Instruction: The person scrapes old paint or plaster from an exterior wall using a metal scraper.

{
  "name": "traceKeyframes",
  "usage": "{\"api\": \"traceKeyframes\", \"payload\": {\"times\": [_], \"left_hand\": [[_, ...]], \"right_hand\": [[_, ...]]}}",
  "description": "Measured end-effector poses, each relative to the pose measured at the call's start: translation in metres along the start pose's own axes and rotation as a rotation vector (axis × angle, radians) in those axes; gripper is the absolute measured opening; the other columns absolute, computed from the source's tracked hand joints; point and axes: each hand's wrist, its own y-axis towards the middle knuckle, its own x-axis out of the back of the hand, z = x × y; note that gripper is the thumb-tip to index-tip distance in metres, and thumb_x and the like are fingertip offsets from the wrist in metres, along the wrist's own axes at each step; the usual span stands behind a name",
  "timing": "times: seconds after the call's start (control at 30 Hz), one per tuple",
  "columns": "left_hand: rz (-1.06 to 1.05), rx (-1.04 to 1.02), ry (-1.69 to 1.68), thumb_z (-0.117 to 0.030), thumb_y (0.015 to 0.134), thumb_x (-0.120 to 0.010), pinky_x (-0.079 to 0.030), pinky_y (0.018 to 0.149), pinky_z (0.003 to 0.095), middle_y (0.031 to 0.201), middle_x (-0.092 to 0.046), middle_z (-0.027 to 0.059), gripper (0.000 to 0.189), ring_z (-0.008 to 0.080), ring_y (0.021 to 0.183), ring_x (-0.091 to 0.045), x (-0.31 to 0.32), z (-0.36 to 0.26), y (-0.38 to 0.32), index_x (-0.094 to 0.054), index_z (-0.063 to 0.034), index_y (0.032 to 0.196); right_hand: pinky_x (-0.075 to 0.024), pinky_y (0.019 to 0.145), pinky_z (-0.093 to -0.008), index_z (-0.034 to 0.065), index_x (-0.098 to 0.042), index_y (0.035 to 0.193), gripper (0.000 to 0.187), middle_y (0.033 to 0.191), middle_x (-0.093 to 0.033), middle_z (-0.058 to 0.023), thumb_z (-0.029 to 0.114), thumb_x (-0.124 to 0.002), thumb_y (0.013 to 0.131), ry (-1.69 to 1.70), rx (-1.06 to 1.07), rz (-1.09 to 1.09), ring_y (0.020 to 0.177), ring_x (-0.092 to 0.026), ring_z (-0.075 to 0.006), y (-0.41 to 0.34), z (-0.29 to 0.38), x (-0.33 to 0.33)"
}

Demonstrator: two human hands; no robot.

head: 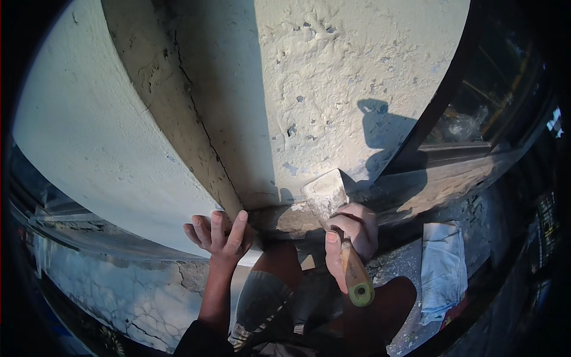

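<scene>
My right hand (357,227) grips a putty knife (328,196) with a wide, plaster-crusted blade and a wooden handle with a green end. The blade points up at the foot of a cream painted wall (321,98), whose surface is rough, blistered and chipped; whether it touches the wall I cannot tell. My left hand (223,234) rests with fingers spread at the lower edge of a pale pillar (129,147) and holds nothing. A long dark crack (200,120) runs down the corner between pillar and wall.
A dark-framed window (459,147) stands at the right, above a worn ledge (446,187). A folded whitish sheet or sack (444,267) lies at the lower right on ground speckled with debris. Cracked plaster (151,303) covers the low wall at the lower left. My knees are close below the wall.
</scene>
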Motion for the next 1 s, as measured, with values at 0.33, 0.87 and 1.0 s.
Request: {"api": "traceKeyframes", "payload": {"times": [0.33,0.87,1.0], "left_hand": [[0.028,0.008,0.000,-0.020,0.080,-0.060,-0.007,0.109,0.0578,0.147,-0.025,0.0151,0.035,0.0445,0.136,-0.016,0.006,0.001,0.006,-0.059,-0.0308,0.113],[0.017,0.015,0.016,-0.006,0.081,-0.054,-0.008,0.107,0.0596,0.146,-0.023,0.0216,0.038,0.0464,0.136,-0.015,0.004,-0.004,0.016,-0.057,-0.0192,0.116],[0.028,-0.021,0.050,-0.004,0.083,-0.051,-0.009,0.108,0.0577,0.145,-0.023,0.0261,0.037,0.0433,0.136,-0.016,0.010,0.000,0.016,-0.054,-0.0138,0.119]], "right_hand": [[-0.0455,0.060,-0.0227,0.0022,-0.051,0.096,0.013,0.080,-0.053,-0.0046,0.014,-0.055,0.091,0.330,-1.024,-0.112,0.063,-0.051,-0.0085,-0.036,-0.024,0.057],[-0.0399,0.102,-0.0372,0.0022,-0.028,0.138,0.062,0.137,-0.038,-0.0222,0.006,-0.059,0.084,1.067,-0.909,0.210,0.125,-0.043,-0.0290,-0.035,-0.024,0.111],[-0.0321,0.106,-0.0387,0.0024,-0.005,0.144,0.114,0.151,-0.007,-0.0181,0.021,-0.084,0.065,1.465,-1.252,0.332,0.133,-0.031,-0.0320,-0.035,-0.022,0.111]]}}
